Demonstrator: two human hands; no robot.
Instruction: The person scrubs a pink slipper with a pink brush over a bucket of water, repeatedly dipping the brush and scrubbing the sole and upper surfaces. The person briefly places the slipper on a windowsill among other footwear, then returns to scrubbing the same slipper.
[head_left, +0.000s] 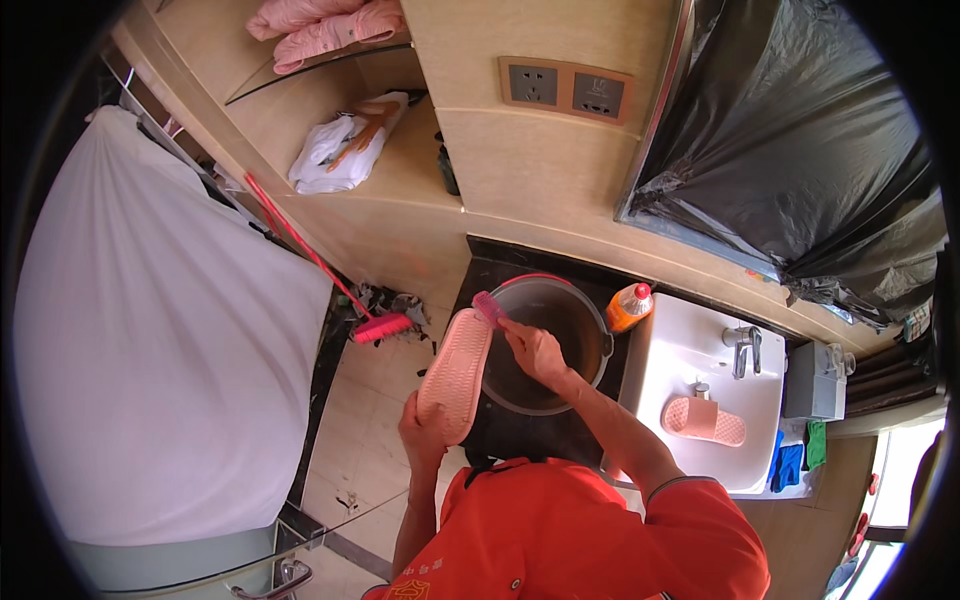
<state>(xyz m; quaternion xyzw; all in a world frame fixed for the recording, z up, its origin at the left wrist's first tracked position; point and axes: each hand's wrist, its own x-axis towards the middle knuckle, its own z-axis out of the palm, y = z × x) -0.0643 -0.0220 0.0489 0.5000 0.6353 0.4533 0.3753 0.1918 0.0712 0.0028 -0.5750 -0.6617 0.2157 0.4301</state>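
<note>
My left hand grips the heel end of a pink slipper, its patterned sole turned up towards me. In my right hand is a small pink scrubbing brush, its head at the slipper's toe end. Both are held over the left rim of a dark grey bucket, which stands on a black countertop. Liquid seems to lie in the bucket, though its depth cannot be told. The matching pink slipper rests in the white washbasin on my right, below a chrome faucet.
An orange bottle with a red cap stands between bucket and basin. A red broom leans at the left, by dark debris on the floor. Blue and green cloths lie right of the basin. Behind me is a glass door edge with a handle.
</note>
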